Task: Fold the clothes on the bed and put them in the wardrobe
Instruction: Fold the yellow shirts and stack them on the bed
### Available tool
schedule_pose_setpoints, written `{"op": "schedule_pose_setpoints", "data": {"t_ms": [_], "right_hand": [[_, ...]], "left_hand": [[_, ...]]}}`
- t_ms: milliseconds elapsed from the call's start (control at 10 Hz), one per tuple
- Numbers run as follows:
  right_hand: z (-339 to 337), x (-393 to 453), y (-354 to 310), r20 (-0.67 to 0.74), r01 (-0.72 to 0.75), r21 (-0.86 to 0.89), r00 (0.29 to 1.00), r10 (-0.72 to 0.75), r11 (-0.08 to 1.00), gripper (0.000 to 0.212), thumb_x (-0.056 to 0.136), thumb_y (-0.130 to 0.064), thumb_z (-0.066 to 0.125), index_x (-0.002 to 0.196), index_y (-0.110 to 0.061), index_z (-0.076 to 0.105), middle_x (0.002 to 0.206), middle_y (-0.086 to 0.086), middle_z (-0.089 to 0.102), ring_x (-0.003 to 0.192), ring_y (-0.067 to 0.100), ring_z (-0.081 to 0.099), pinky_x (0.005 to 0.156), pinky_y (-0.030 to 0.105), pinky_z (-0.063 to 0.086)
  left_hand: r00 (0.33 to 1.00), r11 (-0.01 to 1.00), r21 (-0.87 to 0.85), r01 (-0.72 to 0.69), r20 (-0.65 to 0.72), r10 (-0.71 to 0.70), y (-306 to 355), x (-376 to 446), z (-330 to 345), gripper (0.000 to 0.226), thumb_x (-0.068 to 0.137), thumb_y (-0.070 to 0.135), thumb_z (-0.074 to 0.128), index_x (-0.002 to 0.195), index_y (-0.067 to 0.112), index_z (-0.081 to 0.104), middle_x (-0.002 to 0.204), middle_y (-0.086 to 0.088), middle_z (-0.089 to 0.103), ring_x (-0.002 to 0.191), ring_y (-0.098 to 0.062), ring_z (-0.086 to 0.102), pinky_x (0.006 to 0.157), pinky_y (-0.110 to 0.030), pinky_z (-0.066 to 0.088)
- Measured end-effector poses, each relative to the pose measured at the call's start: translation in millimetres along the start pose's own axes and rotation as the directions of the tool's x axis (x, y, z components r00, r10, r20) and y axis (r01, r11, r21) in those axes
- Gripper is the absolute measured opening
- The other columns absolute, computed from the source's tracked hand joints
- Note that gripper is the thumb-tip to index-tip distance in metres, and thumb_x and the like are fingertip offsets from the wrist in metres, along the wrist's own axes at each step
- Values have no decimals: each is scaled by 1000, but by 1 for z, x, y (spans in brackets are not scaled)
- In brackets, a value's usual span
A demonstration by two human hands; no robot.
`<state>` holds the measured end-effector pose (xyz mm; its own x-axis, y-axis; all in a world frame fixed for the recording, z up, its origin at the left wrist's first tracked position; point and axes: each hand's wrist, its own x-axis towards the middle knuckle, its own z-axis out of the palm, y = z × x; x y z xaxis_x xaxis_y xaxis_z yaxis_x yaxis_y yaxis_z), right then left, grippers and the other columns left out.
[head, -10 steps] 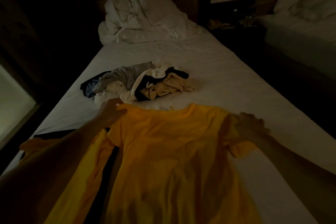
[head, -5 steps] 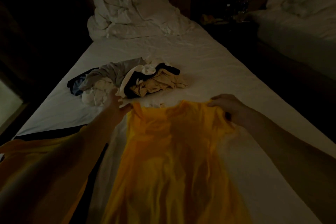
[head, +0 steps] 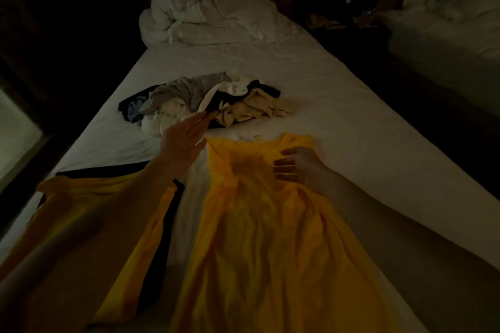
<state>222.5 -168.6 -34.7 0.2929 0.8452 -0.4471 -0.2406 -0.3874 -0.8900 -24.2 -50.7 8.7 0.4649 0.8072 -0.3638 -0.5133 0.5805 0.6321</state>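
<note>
A yellow shirt (head: 259,224) lies lengthwise on the white bed (head: 338,121), both sides folded in to a narrow strip, collar toward the far end. My right hand (head: 300,165) rests flat on its upper right part, fingers spread toward the middle. My left hand (head: 184,138) hovers open just left of the collar, fingers straight, holding nothing. A second yellow garment with a black stripe (head: 130,224) lies under my left arm. A pile of unfolded clothes (head: 205,100), grey, white, black and beige, sits beyond the shirt.
A crumpled white duvet (head: 205,0) is heaped at the head of the bed. A second bed (head: 449,35) stands to the right across a dark gap. The room is dim; a pale window (head: 13,140) shows at the left edge.
The shirt's right side has been folded over the middle. My left hand let go of the left shoulder and lifted open; my right hand moved inward onto the chest.
</note>
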Motion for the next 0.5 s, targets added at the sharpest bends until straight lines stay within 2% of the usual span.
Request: {"op": "schedule_pose_setpoints", "data": {"t_ms": [100,200,300,400,500], "right_hand": [[-39,-34,28,-157,46,-309,983,-99,950,25,91,-4,56,116,-2,59,93,18,68,75,28,64,67,38,53],[-73,-76,64,-214,19,-644,955,-204,765,28,86,-30,68,107,-13,58,99,10,64,84,28,65,71,36,54],[-94,-114,103,-219,-62,-783,959,-182,619,48,82,-55,67,99,-12,52,90,5,57,88,28,64,63,31,48],[-102,-145,127,-208,-105,-836,969,-134,539,49,76,-58,72,80,-13,50,82,4,55,92,31,65,58,27,41],[-97,-176,139,-210,-142,-871,973,-95,471,67,75,-66,68,109,-11,52,108,11,58,106,32,59,77,33,44]], "left_hand": [[978,971,-183,154,166,-124,-7,-32,11,57,101,20,12,145,-15,21,153,-34,10,139,-2,34,113,-15,24],[938,834,451,-318,26,344,-23,-64,12,38,85,20,44,105,4,73,115,-16,68,111,-24,64,95,-34,48],[988,754,639,-153,108,108,-38,-90,-5,19,86,17,58,90,7,74,92,-13,72,86,-27,71,78,-36,57],[981,18,982,188,-189,49,-68,-123,-37,28,90,29,68,72,10,58,70,-10,54,59,-23,57,65,-36,51],[899,-286,881,376,-422,-120,-109,-177,-58,45,85,46,70,108,10,55,97,-14,59,88,-31,62,87,-43,52]]}}
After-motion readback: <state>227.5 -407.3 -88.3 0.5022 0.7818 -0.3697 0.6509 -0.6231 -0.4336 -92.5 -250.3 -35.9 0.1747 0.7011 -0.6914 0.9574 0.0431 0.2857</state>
